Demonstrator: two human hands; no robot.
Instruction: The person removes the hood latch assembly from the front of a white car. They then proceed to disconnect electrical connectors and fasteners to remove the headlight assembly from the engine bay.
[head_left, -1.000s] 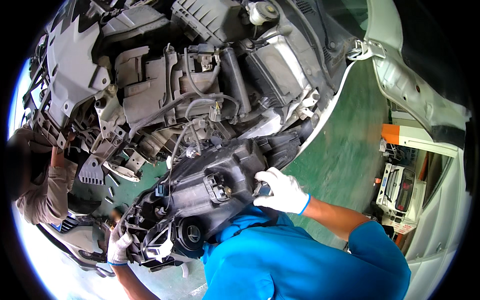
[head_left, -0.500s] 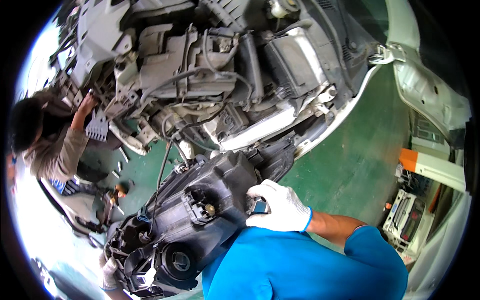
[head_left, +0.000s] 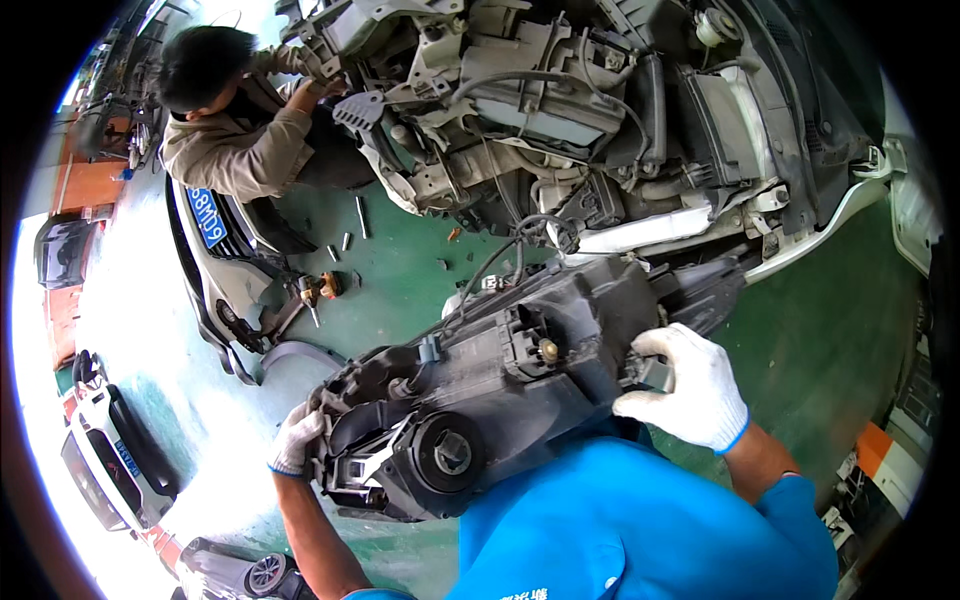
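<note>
A large black car headlight (head_left: pixel 590 392), its back side up, lies slanted across in front of my blue shirt. My left hand (head_left: pixel 297 440), in a white knit glove, is closed round its left end. At its right end my gloved right hand (head_left: pixel 692 388) pinches a small grey block-shaped part (head_left: pixel 653 375) between thumb and fingers. A round black cap (head_left: pixel 447 452) sits on the near left of the housing. Dark wires (head_left: pixel 515 235) run from the headlight's far side toward the car front. The fingertips of my left hand are partly hidden.
Ahead is the stripped engine bay (head_left: pixel 540 95) of a white car. A co-worker (head_left: pixel 240 150) crouches at its left, hands at the front frame. A removed bumper (head_left: pixel 232 275), a yellow-black power drill (head_left: pixel 322 287) and several loose pieces lie on the green floor (head_left: pixel 400 285).
The view has swung left, so the headlight and car appear farther right, and my left hand and forearm show more fully. Both hands keep their hold. The co-worker's head is lowered.
</note>
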